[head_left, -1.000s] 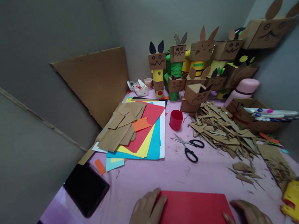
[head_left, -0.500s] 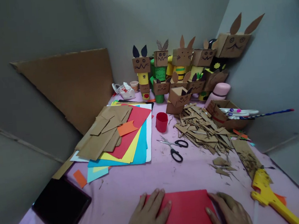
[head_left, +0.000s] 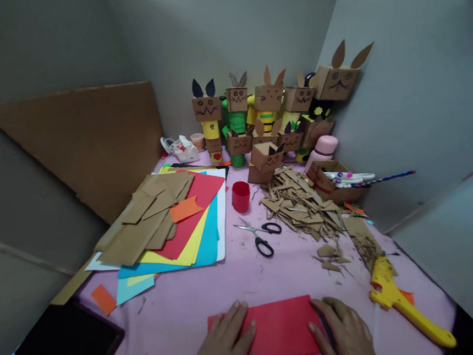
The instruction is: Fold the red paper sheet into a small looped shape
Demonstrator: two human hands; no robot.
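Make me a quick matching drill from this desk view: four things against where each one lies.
Things:
1. red paper
2. scissors
3. red cup
4. yellow tool

Places:
A. at the right edge of the table, past the right hand
B. flat under both hands, the left hand on its left part
C. lying open between the stack of coloured sheets and the cardboard scraps
D. upright just behind the scissors

Pairs: 1-B, 2-C, 3-D, 4-A
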